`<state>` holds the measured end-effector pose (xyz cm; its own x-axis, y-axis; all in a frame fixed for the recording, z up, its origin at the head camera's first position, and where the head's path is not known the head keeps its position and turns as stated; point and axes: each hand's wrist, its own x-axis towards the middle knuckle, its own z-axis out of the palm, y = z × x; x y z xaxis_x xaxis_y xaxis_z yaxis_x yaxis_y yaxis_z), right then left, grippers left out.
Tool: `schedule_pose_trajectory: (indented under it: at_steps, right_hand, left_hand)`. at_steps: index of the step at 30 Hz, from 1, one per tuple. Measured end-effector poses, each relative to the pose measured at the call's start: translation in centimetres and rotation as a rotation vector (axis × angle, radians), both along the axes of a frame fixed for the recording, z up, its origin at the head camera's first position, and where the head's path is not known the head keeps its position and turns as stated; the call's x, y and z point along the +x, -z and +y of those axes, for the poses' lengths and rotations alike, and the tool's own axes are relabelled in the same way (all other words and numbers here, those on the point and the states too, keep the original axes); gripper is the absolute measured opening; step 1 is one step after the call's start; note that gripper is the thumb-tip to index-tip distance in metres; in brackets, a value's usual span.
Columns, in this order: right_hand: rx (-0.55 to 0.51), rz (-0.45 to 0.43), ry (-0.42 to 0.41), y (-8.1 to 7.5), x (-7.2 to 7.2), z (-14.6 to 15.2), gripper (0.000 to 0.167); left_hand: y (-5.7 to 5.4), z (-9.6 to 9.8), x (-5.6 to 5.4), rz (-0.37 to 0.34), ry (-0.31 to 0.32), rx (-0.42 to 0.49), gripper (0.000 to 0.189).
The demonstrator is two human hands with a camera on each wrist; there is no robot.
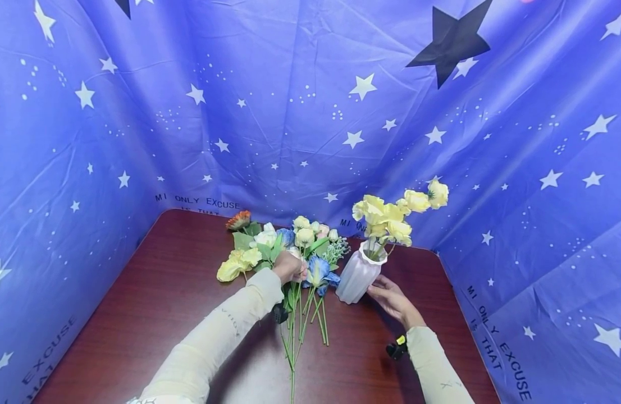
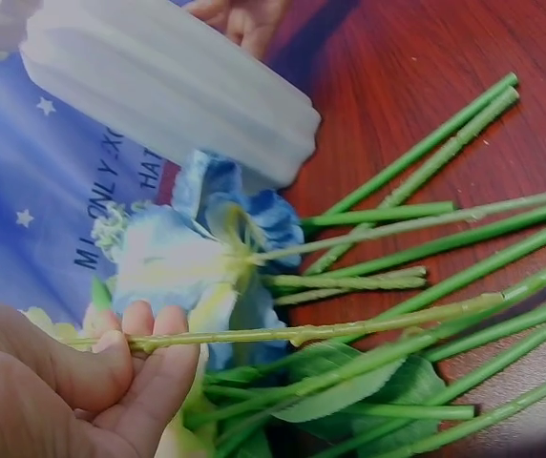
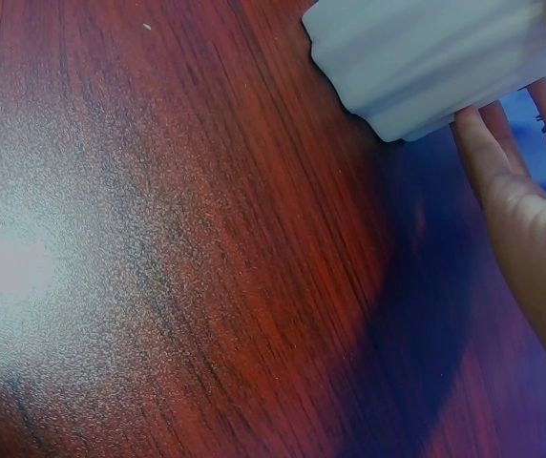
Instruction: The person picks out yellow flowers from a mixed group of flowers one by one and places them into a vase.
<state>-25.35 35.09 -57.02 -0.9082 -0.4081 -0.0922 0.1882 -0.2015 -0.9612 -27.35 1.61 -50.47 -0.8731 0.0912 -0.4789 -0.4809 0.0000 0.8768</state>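
My left hand [image 1: 290, 266] is among the loose flowers, and its thumb and fingers pinch a thin yellowish-green flower stem [image 2: 244, 336]. The bloom end of that stem is hidden behind the hand. Just beyond lies a blue and white flower [image 2: 173, 253], close to the base of a white fluted vase [image 1: 358, 278]. Several yellow flowers [image 1: 381, 216] stand in the vase, leaning out to the right. At the vase's right side, my right hand [image 1: 393, 300] rests its extended fingers [image 3: 483, 143] against the wall.
A spread of flowers covers the table's middle, with white roses [image 1: 265, 235], an orange flower [image 1: 238, 220] and a yellow flower [image 1: 238, 264] toward the left. Their green stems [image 1: 292, 353] point to the near edge of the brown table [image 1: 164, 269]. A blue star-patterned curtain [image 1: 290, 112] surrounds it.
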Motion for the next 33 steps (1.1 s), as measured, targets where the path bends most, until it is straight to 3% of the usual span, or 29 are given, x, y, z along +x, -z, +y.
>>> schedule_pose_trajectory:
  at_steps: [7, 16, 33]
  right_hand:
    - [-0.014, 0.006, -0.013, -0.2, -0.4, 0.1, 0.039]
    - [0.003, 0.034, -0.025, -0.3, -0.6, 0.2, 0.039]
    - [0.015, 0.012, -0.021, 0.1, 0.0, 0.1, 0.039]
  left_hand:
    - [-1.7, -0.1, -0.9, 0.001, 0.053, -0.014, 0.028]
    - [-3.3, -1.0, -2.6, -0.012, 0.185, -0.024, 0.028]
    - [-5.3, -2.3, -2.3, 0.171, 0.373, -0.059, 0.021]
